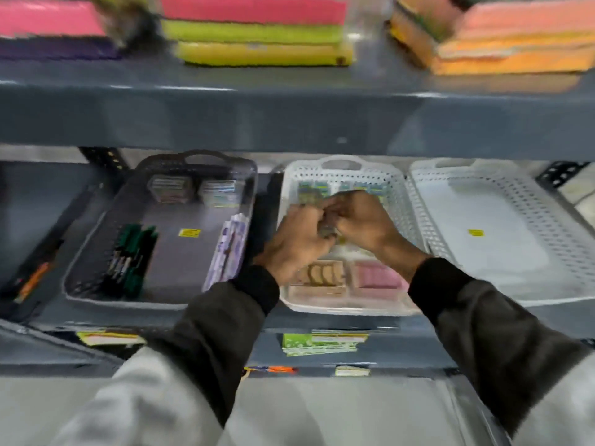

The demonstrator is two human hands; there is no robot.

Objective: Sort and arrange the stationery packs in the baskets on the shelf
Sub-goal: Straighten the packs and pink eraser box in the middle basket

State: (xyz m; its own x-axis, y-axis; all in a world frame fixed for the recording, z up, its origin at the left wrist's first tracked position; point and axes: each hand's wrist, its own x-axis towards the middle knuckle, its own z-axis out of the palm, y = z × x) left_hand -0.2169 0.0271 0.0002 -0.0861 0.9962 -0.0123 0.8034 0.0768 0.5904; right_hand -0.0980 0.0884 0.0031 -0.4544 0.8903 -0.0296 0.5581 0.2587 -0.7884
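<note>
Small blurred pack [328, 228] mostly hidden between the hands, labels unreadable.

Perforated plastic basket [399, 201] (white, matt).

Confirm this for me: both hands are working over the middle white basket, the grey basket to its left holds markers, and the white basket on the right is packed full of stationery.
One thing is wrong. The head view shows the right white basket holding only a small yellow sticker, no stationery. The rest stands: left hand and right hand meet over the middle white basket, and the grey basket holds markers.
</note>
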